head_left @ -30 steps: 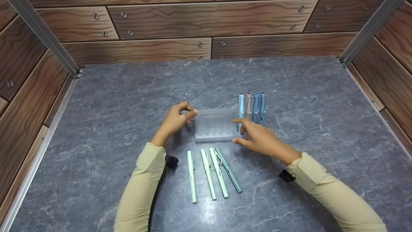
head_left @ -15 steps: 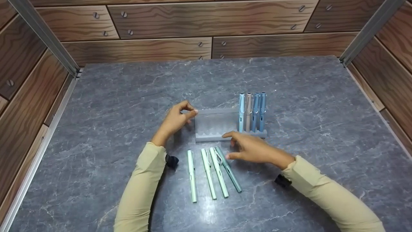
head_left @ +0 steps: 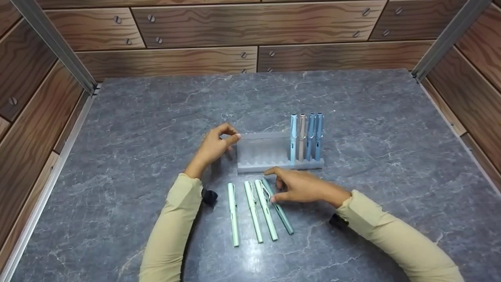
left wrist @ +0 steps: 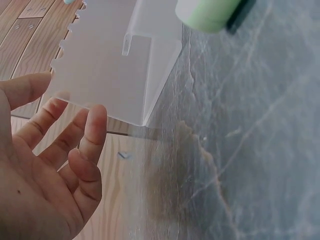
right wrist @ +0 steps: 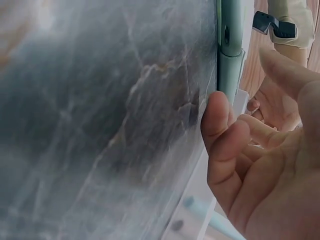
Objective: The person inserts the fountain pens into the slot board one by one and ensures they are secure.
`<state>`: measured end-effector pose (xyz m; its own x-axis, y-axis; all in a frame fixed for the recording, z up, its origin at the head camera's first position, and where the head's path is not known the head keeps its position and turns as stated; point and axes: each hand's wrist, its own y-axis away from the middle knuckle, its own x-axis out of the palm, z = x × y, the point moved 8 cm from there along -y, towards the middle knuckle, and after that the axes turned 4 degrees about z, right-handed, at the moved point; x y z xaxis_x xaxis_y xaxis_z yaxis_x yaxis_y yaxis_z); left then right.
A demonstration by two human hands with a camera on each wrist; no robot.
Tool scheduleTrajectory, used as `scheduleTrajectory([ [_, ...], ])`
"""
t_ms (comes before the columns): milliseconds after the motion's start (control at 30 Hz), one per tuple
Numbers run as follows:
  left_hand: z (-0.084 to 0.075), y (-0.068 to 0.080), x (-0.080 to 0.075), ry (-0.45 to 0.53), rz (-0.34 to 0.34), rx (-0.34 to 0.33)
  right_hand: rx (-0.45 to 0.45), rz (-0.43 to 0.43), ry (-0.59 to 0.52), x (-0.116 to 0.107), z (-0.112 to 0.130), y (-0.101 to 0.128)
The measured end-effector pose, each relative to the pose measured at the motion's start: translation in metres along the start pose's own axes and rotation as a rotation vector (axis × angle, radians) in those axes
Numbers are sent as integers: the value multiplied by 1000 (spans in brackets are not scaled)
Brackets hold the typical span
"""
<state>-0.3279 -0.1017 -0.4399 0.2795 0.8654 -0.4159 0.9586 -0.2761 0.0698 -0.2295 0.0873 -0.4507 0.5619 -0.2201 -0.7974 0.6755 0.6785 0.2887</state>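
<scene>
A translucent pen stand (head_left: 262, 149) stands on the table, with several pens upright at its right end: a light blue pen (head_left: 293, 135), a brownish pen (head_left: 302, 137) and two darker blue ones. My left hand (head_left: 215, 144) pinches the stand's upper left corner between thumb and index finger; in the left wrist view the clear panel (left wrist: 110, 75) meets those fingertips. In front lie three pale green pens, one of them (head_left: 233, 215) apart at the left, and a dark green pen (head_left: 283, 217). My right hand (head_left: 301, 185) hovers over the dark green pen's upper end, fingers loosely bent, holding nothing.
The grey marbled table (head_left: 156, 109) carries the stand and pens. Wood-patterned walls (head_left: 250, 27) rise at the back and sides, with metal posts (head_left: 54, 43) at the corners. A small black camera (head_left: 209, 197) sits on the left wrist.
My right hand has moved from beside the light blue pen in the stand, down and left, to the dark green pen. My left hand keeps its place on the stand's corner.
</scene>
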Motion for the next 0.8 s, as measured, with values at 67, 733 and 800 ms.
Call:
scheduleTrajectory([
  [67,1,0,1,5,4,-5,6,7,16,1,1,-1],
  [733,-2,1,0,5,-12,17,55,104,17,8,6,-7],
  [800,-1,1,0,4,-11,15,61,109,15,8,6,-8],
])
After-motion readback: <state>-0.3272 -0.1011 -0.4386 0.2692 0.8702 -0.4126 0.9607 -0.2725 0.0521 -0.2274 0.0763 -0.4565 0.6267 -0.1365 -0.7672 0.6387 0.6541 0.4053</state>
